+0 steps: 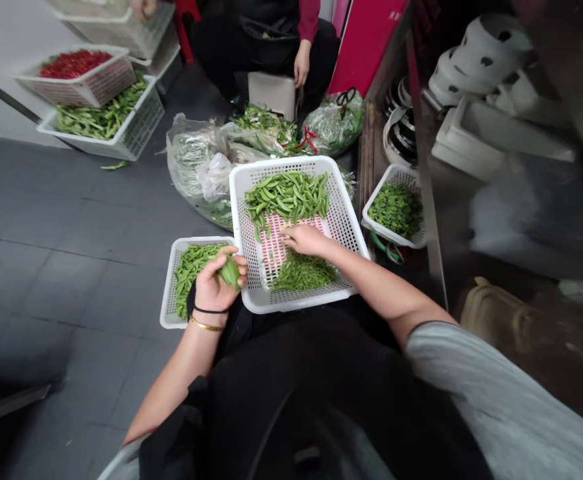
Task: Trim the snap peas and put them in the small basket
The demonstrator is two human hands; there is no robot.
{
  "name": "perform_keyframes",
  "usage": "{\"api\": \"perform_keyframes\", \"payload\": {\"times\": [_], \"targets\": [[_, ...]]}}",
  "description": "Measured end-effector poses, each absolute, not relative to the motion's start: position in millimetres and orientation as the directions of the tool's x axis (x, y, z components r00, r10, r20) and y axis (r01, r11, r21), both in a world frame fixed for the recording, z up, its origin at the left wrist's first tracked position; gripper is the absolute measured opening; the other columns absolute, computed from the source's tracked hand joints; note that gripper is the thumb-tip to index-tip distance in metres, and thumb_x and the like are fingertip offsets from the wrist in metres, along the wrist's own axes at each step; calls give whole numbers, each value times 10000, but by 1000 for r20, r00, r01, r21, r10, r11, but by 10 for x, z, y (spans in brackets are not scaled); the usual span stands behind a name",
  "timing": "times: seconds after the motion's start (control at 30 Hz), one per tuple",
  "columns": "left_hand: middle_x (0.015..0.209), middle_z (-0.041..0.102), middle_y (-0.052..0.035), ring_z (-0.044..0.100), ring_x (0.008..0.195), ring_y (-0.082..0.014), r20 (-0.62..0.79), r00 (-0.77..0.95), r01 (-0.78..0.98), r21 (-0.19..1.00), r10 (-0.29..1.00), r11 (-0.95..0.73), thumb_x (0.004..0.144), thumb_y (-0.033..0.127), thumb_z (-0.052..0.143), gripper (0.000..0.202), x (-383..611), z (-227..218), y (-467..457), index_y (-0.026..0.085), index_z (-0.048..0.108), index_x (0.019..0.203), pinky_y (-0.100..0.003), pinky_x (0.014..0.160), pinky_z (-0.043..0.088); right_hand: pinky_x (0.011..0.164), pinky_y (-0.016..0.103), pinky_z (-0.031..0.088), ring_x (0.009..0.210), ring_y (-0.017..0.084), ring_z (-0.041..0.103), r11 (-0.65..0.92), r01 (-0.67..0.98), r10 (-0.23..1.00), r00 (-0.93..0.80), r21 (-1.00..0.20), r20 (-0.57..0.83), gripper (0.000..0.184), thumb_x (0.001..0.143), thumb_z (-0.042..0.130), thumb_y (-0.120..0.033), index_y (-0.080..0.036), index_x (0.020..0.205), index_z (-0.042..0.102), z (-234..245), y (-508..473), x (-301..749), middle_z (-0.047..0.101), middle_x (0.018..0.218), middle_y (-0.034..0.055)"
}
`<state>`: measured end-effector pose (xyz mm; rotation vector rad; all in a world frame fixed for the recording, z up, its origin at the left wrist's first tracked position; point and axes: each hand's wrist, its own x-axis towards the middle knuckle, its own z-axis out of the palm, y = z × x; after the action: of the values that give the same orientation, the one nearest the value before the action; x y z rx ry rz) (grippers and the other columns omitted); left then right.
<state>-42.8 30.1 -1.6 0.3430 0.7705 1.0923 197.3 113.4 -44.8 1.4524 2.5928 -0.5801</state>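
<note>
Head view: the person's left hand (pixel 216 285) is curled shut, and its fingers (pixel 241 263) wrap a fat green pea pod (pixel 230 272). That hand is just above a small white basket (pixel 167 297) full of pods. The right hand (pixel 305 240) is inside a big white basket (pixel 276 168). Its fingers (pixel 288 231) are a bit open and bent, and I cannot tell if they pinch anything. Near them lies a heap of thin green strings (pixel 304 273), and a bigger pile of pea pods (pixel 286 200) sits at the far end. Past the basket, another person's hand (pixel 301 63) hangs beside plastic bags of greens (pixel 196 160).
</note>
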Motion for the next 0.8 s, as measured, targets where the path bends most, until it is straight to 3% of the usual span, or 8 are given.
{"api": "perform_keyframes", "payload": {"times": [0.07, 0.17, 0.27, 0.37, 0.47, 0.57, 0.67, 0.8], "targets": [[689, 637, -40, 530, 505, -103, -407, 307, -644, 577, 860, 503, 666, 242, 679, 316, -366, -89, 260, 149, 637, 964, -190, 402, 418, 745, 304, 451, 951, 224, 622, 431, 886, 828, -464, -173, -315, 368, 901, 373, -169, -196, 1230, 536, -631, 1384, 1698, 642, 1115, 128], [540, 510, 30, 399, 392, -43, -419, 363, -623, 556, 832, 551, 686, 210, 696, 298, -321, -166, 197, 133, 637, 967, -138, 341, 325, 773, 314, 463, 966, 233, 626, 419, 893, 812, -449, -163, -372, 361, 864, 389, -103, -161, 1175, 563, -869, 1639, 1451, 640, 1116, 154], [456, 375, 79, 302, 337, -17, -454, 357, -571, 586, 816, 575, 697, 212, 709, 178, -330, -192, 163, 123, 640, 836, -117, 309, 238, 816, 324, 456, 1007, 247, 613, 401, 897, 812, -443, -187, -380, 309, 862, 423, -120, -115, 1127, 583, -970, 1681, 1486, 632, 1124, 185], [458, 448, 63, 317, 323, -19, -495, 256, -454, 697, 830, 555, 677, 254, 736, 210, -286, -216, 160, 111, 641, 797, -134, 302, 233, 782, 294, 461, 947, 231, 630, 368, 905, 824, -424, -214, -376, 224, 862, 486, -213, -100, 997, 623, -877, 1486, 1660, 665, 1041, 168], [537, 589, 10, 394, 330, -39, -462, 72, -237, 853, 884, 465, 652, 301, 759, 321, -149, -253, 156, 106, 661, 887, -158, 302, 259, 629, 212, 449, 701, 141, 637, 240, 842, 812, -447, -484, -376, 241, 860, 507, -336, -126, 893, 622, -626, 1076, 1779, 687, 790, 65], [433, 537, 36, 398, 316, -52, -362, 11, -84, 929, 932, 362, 658, 329, 755, 294, -6, -244, 120, 116, 656, 835, -161, 308, 266, 532, 174, 394, 524, 80, 553, 105, 606, 808, -514, -788, -287, 213, 791, 585, -350, -139, 804, 609, -338, 615, 1803, 611, 595, -20], [414, 524, 37, 373, 306, -45, -338, 92, -131, 928, 937, 348, 652, 323, 760, 256, 49, -139, 55, 124, 614, 717, -159, 305, 261, 534, 178, 392, 517, 72, 532, 89, 419, 822, -544, -904, -171, 179, 769, 603, -320, -141, 770, 599, -111, 333, 1821, 577, 567, -40], [442, 542, 24, 360, 303, -41, -394, 349, -214, 850, 850, 481, 632, 287, 774, 250, 8, 57, -38, 114, 615, 719, -159, 296, 261, 576, 208, 435, 581, 89, 573, 82, 178, 832, -554, -981, -31, 204, 809, 569, -316, -137, 902, 599, 101, 282, 1895, 601, 658, -23]]}}
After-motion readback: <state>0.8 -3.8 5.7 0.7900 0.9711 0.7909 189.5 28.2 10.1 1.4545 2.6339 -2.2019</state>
